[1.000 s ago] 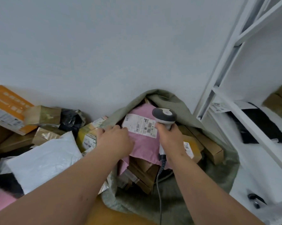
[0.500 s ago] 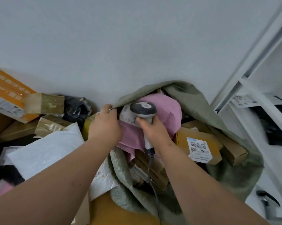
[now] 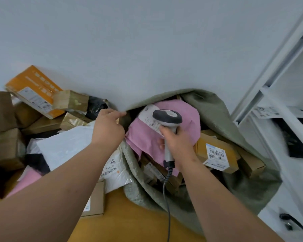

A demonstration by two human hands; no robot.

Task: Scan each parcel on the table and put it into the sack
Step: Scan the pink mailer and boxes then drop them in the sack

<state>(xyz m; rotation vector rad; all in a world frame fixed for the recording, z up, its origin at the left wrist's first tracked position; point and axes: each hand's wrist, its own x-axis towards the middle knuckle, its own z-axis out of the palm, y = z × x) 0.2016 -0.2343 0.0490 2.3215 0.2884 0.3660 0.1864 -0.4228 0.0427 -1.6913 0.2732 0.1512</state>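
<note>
**Pink parcel in sack, scanner over its label**

Wall [image 3: 129, 41] fills the top half of the view; white shelving [image 3: 276, 105] at right. Wooden counter [image 3: 129, 220] at the bottom, loaded on the left with a parcel pile: orange box [image 3: 33, 89], brown cartons [image 3: 9, 147], white mailer [image 3: 65, 145] lying flat next to the sack.

Green sack [image 3: 217, 116] sits open at the counter's right end, mouth against the wall. Inside: pink parcel [image 3: 147, 137] on top, white label facing up, yellow carton [image 3: 215, 152] just to its right, more brown boxes beneath.

Left hand [image 3: 108, 128] is at the sack's near-left rim, fingers curled, fingertips touching the rim edge; can't tell if it actually pinches the fabric. Right hand [image 3: 178, 142] grip: closed around the scanner [image 3: 167, 117] handle, grey head above the pink parcel's label, coiled cord hanging down over the sack front.
</note>
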